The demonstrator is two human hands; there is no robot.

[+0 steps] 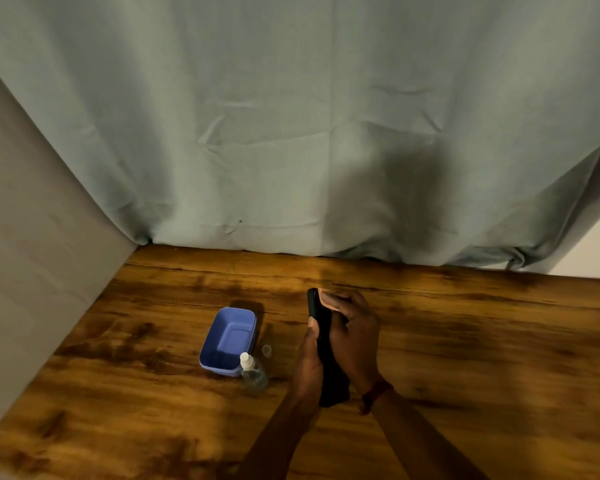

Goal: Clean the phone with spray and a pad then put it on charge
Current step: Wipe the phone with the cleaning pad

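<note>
My left hand grips a black phone held on edge above the wooden table. My right hand presses a small peach-coloured pad against the phone's upper face. The phone's lower end shows between my wrists. A clear spray bottle with a white nozzle stands to the left of my hands, its small clear cap lying just behind it. No charger is in sight.
A blue plastic tub sits left of the bottle, touching it or nearly so. A grey-green curtain hangs along the table's far edge, and a beige cloth covers the left side.
</note>
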